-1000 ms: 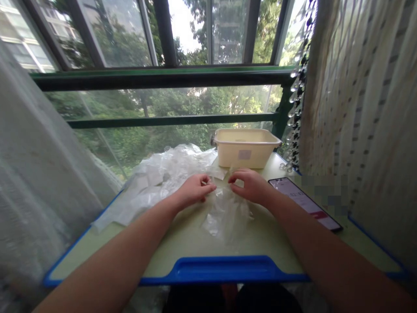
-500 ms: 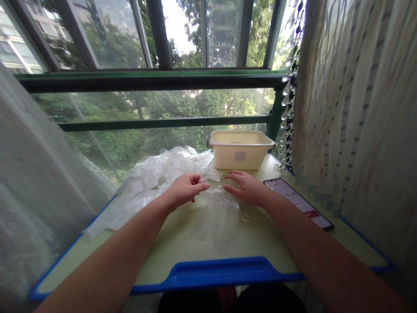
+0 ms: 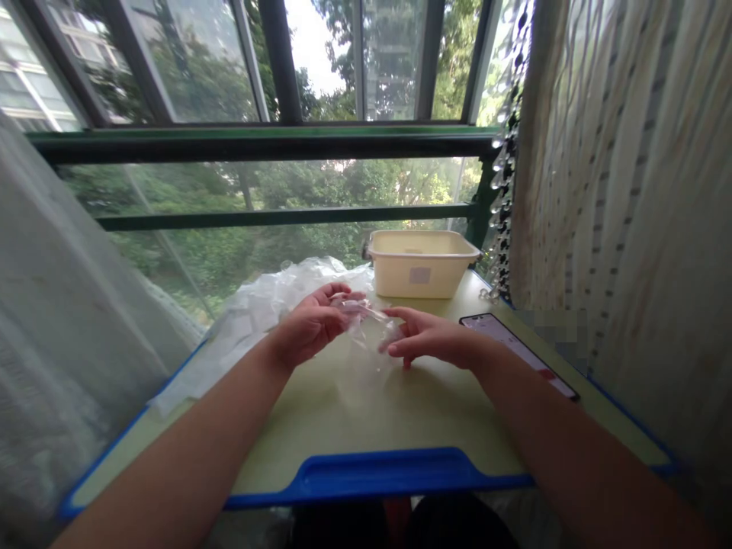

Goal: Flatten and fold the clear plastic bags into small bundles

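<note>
A clear plastic bag (image 3: 366,354) hangs between my two hands, just above the middle of the table; its thin film is partly smeared by motion. My left hand (image 3: 314,320) is turned partly palm up, its curled fingers holding the bag's upper edge from the left. From the right, my right hand (image 3: 428,335) grips the bag's side, with some fingertips seen through or behind the film. To the left of my left hand spreads a pile of similar clear bags (image 3: 252,313).
A cream plastic bin (image 3: 420,271) with a pale label stands at the table's back. Beside my right forearm lies a phone (image 3: 515,351). The pale table (image 3: 320,427) has a blue rim. Curtains (image 3: 618,191) flank it, and a bead string (image 3: 503,206) hangs at the right.
The bag, earlier down on the table, is now lifted between my hands. My left hand has rolled palm up and my right hand has moved slightly closer to me.
</note>
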The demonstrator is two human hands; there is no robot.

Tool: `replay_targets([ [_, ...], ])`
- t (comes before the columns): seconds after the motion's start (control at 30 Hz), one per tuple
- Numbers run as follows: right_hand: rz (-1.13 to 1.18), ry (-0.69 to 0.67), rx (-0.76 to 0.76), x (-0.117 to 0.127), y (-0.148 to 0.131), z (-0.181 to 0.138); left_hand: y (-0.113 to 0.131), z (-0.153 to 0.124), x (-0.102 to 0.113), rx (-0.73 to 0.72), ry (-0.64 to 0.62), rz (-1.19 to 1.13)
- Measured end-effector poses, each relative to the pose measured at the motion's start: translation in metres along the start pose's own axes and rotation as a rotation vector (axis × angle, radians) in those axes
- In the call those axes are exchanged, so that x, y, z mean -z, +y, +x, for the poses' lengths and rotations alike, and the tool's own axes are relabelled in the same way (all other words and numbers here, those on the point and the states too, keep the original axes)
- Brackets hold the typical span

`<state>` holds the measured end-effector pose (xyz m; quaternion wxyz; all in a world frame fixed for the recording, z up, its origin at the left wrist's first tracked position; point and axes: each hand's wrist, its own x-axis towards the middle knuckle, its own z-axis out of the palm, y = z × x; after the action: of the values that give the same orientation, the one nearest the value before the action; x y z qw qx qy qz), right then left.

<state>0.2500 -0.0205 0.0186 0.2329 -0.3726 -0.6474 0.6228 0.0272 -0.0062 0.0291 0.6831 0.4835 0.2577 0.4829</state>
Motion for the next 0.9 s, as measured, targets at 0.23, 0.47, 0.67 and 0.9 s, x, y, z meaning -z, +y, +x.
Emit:
replay_targets([
  [0.23,0.128,0.12,0.192,0.001,-0.004,-0.002,-0.013,0.004,-0.001,0.161,-0.006,0.126],
  [0.47,0.208,0.199,0.15,0.012,-0.014,-0.011,-0.005,-0.001,-0.001,0.218,0.115,0.493],
  [0.67,-0.084,0.046,-0.096,0.021,-0.004,-0.008,0.005,-0.005,0.006,0.261,0.09,0.978],
  [0.9,-0.397,0.012,-0.325,0.021,-0.002,-0.011,-0.004,-0.009,0.011,0.47,-0.079,1.275],
])
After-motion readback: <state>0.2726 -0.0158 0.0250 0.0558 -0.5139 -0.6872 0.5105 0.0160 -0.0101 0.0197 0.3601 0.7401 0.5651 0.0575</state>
